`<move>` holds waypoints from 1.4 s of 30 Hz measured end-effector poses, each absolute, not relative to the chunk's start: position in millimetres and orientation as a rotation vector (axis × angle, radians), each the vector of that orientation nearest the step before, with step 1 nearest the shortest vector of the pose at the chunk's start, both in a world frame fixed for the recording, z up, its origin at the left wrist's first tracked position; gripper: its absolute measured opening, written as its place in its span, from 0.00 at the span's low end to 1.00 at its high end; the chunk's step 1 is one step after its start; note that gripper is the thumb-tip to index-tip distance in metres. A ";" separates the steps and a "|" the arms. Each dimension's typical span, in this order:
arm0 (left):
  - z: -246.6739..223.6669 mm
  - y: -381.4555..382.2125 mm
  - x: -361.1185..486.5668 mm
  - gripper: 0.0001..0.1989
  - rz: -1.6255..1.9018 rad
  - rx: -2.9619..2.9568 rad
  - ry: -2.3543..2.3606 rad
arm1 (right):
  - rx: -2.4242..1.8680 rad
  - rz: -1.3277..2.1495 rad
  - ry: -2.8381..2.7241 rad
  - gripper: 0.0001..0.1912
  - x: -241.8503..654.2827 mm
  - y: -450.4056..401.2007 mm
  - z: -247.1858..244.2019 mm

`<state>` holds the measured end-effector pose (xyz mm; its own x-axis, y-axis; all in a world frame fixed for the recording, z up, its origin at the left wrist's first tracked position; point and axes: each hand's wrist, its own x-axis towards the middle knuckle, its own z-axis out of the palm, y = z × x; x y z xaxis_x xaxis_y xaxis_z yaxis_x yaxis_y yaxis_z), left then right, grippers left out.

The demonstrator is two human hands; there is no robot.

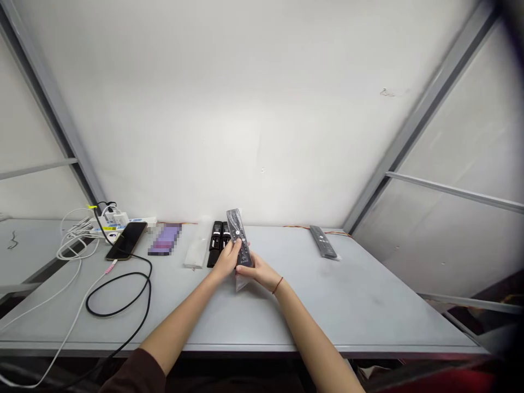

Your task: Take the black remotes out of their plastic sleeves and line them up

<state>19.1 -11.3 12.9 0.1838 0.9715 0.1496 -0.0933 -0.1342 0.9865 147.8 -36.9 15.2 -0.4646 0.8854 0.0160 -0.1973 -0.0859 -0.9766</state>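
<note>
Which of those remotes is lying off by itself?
The bagged grey remote far right on the table; two black remotes lie side by side, and the other bagged remote is in the left hand and right hand.

Held in both left hand [227,261] and right hand [260,271]: bagged remote [239,236], tilted, wrapped in clear plastic. Just left of bagged remote: black remotes [215,240] with open battery bays, lying side by side. Farther left of it: clear plastic bags [195,252], then purple-screened phone [165,239], dark phone [127,240], power strip [118,221] and tangled cables [73,240]. Well right of it: second wrapped remote [323,242], flat on grey table [360,305].
</note>
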 end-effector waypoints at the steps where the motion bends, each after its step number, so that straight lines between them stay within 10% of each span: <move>1: 13.1 -12.5 21.5 0.26 1.228 1.238 0.902 | -0.810 1.681 -1.345 0.30 145.5 -37.1 14.3; 42: 48.7 35.5 -96.4 0.21 2.020 0.272 0.958 | -1.107 1.656 -1.480 0.14 154.6 -36.4 14.2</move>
